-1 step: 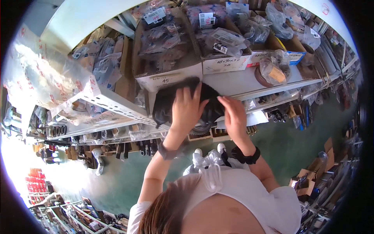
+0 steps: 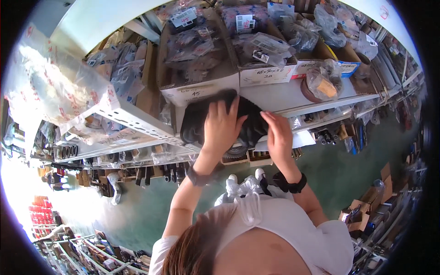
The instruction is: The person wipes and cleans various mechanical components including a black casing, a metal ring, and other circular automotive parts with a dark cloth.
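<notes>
A black, soft-looking cloth-like item (image 2: pixel 195 121) lies bunched at the front edge of the white shelf (image 2: pixel 293 94), partly hidden by my hands. Its exact kind cannot be made out. My left hand (image 2: pixel 221 126) rests flat over its middle, fingers spread and thumb out to the right. At the item's right edge is my right hand (image 2: pixel 279 133), its fingers stretched out and touching or nearly touching the black material. Just behind the item stands an open cardboard box (image 2: pixel 183 96) of bagged parts. Below the item, a dark round ribbed part (image 2: pixel 237 151) shows in part.
More open boxes (image 2: pixel 268 75) with plastic-bagged parts line the shelf. A bagged ring-shaped part (image 2: pixel 324 85) sits to the right. Clear plastic sheeting (image 2: pixel 50 87) hangs over the left shelf end. Lower shelves hold tubes and parts; cardboard boxes (image 2: pixel 360 213) stand on the green floor.
My right hand and the black item's right edge have shifted slightly to the right. My left hand stays spread on the item.
</notes>
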`<state>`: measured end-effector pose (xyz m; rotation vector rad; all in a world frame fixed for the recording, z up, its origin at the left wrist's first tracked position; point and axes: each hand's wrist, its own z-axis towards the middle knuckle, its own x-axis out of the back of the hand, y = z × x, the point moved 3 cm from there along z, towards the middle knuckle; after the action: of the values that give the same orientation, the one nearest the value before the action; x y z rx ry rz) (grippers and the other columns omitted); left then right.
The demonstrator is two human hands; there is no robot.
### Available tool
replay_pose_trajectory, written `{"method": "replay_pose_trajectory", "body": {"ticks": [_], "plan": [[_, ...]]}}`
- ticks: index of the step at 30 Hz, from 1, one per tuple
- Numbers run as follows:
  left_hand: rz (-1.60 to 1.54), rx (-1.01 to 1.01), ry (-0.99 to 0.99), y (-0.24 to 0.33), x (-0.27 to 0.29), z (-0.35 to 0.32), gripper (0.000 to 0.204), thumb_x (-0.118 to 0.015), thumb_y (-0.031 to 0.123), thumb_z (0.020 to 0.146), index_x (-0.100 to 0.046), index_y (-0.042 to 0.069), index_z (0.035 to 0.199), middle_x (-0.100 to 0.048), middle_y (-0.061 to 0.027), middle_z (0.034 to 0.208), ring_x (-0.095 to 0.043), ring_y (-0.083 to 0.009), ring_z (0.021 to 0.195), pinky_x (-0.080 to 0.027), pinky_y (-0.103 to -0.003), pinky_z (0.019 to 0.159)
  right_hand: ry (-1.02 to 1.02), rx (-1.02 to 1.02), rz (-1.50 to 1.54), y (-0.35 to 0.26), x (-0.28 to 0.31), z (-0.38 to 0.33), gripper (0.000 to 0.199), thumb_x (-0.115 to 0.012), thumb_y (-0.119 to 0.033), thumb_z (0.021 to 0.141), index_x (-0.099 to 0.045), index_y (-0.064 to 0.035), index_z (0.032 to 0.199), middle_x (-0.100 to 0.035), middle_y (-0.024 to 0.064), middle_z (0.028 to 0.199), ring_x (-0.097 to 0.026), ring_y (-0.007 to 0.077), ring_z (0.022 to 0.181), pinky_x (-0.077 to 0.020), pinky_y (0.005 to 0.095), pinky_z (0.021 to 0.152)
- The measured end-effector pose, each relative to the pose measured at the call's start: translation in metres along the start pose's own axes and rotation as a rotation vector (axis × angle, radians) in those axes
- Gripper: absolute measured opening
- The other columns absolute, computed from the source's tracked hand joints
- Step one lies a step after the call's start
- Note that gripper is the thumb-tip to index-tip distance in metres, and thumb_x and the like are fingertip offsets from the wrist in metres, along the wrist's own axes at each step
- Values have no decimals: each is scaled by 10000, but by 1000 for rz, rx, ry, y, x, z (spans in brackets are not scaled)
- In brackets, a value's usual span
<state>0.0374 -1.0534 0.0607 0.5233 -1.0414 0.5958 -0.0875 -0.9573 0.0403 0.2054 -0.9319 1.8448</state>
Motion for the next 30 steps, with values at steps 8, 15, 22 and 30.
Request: {"method": "replay_pose_trajectory", "body": {"ticks": [8, 15, 22, 30], "plan": [[-128, -13, 180, -14, 0, -29, 404, -652, 265, 698, -541, 94, 1047, -501, -141, 897, -491, -324, 861, -456, -395, 705, -96, -127, -144, 1, -6, 2, 257, -585, -52, 741, -569, -79, 997, -512, 92, 823, -515, 268, 745, -431, 392, 637], [-104, 196, 316, -38, 4, -79, 530, -613, 183, 765, -412, 61, 1240, -479, -204, 1090, -464, -348, 1020, -396, -405, 856, -61, -74, 76, -29, -13, 20, 233, -553, -23, 776, -590, -90, 997, -601, 120, 769, -582, 283, 662, -462, 349, 553], [122, 226, 251, -39, 0, -71, 639, -603, 333, 750, -390, -1, 1251, -483, -160, 1127, -486, -303, 1016, -399, -369, 872, -237, 77, -125, -63, -72, 13, 375, -557, -115, 767, -482, 21, 1108, -547, 181, 1057, -531, 321, 954, -399, 387, 884], [-116, 100, 258, -7, -12, -35, 344, -553, 147, 777, -484, 6, 1084, -534, -147, 1020, -518, -304, 937, -411, -388, 811, -358, -98, -101, -21, -47, 37, 448, -551, -135, 740, -461, 29, 1147, -544, 208, 1053, -509, 351, 988, -394, 403, 890]]}}
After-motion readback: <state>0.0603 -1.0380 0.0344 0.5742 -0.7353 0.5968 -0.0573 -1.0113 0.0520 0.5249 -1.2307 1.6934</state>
